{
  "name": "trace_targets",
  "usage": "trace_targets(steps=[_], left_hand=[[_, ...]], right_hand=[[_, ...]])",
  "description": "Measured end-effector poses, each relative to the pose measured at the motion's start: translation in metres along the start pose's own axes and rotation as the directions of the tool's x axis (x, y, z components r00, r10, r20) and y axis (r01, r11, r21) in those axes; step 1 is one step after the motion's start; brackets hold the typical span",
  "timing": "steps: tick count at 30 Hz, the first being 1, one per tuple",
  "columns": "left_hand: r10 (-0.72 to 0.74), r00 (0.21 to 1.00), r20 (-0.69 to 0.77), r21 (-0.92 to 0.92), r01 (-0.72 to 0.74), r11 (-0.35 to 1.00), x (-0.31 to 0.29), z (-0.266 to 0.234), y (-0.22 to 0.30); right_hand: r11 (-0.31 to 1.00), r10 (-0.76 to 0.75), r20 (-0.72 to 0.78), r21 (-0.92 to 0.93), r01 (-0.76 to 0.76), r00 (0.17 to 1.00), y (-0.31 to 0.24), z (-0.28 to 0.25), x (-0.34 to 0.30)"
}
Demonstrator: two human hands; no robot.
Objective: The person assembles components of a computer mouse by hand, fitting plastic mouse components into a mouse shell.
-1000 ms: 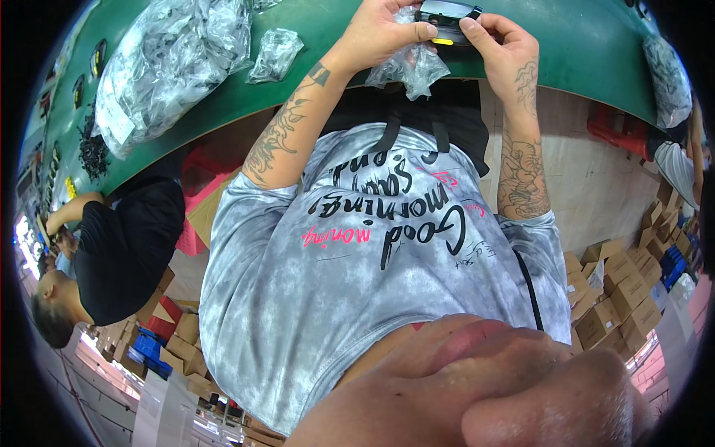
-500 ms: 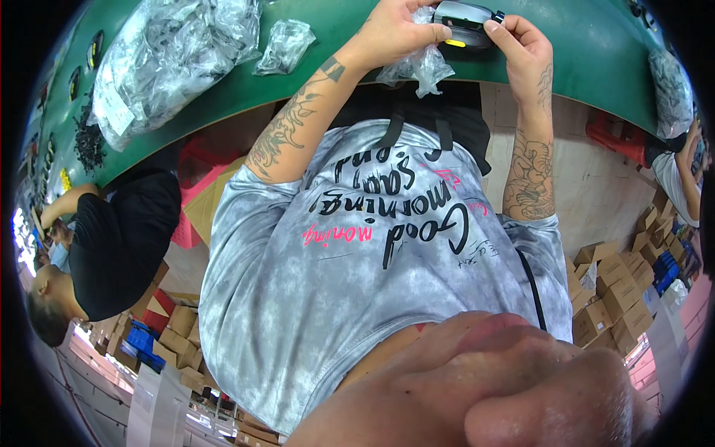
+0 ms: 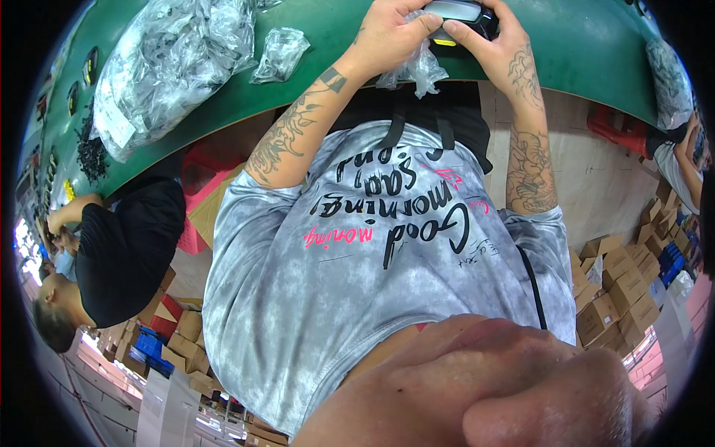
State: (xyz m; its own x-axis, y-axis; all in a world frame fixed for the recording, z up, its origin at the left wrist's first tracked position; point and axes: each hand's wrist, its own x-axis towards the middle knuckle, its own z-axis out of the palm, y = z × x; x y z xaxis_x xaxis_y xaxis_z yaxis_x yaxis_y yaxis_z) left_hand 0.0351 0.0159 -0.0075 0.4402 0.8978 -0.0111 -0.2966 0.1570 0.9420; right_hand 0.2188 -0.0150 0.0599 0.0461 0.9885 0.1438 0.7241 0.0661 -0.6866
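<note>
At the top of the view, a black and grey moulded device (image 3: 456, 10) with a yellow strip on its near side is held over the table's front edge. My left hand (image 3: 393, 37) grips its left end, the thumb pressed near the yellow strip. Closed around the right end is my right hand (image 3: 497, 46), its thumb lying across the near side beside the left thumb. A crumpled clear plastic bag (image 3: 419, 72) hangs beneath my left hand; whether the fingers also hold it is hidden.
On the green table (image 3: 298, 88), a large clear bag of parts (image 3: 175, 71) and a smaller bag (image 3: 281, 54) lie left. Small black parts (image 3: 91, 153) sit beyond. A co-worker in black (image 3: 134, 249) is at left, another person's arm (image 3: 681, 167) at right. Cardboard boxes (image 3: 622, 276) stand behind.
My right hand has shifted left and its thumb has come across the device's near side, close to the left thumb. The device has moved slightly up in the view.
</note>
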Motion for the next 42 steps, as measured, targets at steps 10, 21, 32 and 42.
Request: trace_targets(steps=[10, 21, 32, 42], left_hand=[[-0.083, 0.994, 0.065, 0.126, 0.074, 0.989, 0.002, -0.004, 0.005], [-0.01, 1.0, 0.003, 0.095, 0.01, 0.995, -0.004, 0.002, 0.001], [0.072, 0.996, -0.047, 0.366, -0.05, 0.929, -0.005, 0.005, 0.004], [-0.058, 0.997, -0.051, 0.199, 0.067, 0.978, -0.001, 0.002, 0.002]], right_hand=[[0.92, 0.221, 0.179, 0.288, -0.266, 0.959, 0.006, -0.002, 0.01], [0.897, 0.19, 0.314, 0.329, -0.294, 0.93, 0.017, -0.007, 0.011], [0.949, 0.034, 0.305, 0.288, -0.127, 0.952, 0.024, -0.01, 0.001], [0.953, 0.021, 0.212, 0.291, -0.083, 0.977, 0.049, -0.012, -0.013]])
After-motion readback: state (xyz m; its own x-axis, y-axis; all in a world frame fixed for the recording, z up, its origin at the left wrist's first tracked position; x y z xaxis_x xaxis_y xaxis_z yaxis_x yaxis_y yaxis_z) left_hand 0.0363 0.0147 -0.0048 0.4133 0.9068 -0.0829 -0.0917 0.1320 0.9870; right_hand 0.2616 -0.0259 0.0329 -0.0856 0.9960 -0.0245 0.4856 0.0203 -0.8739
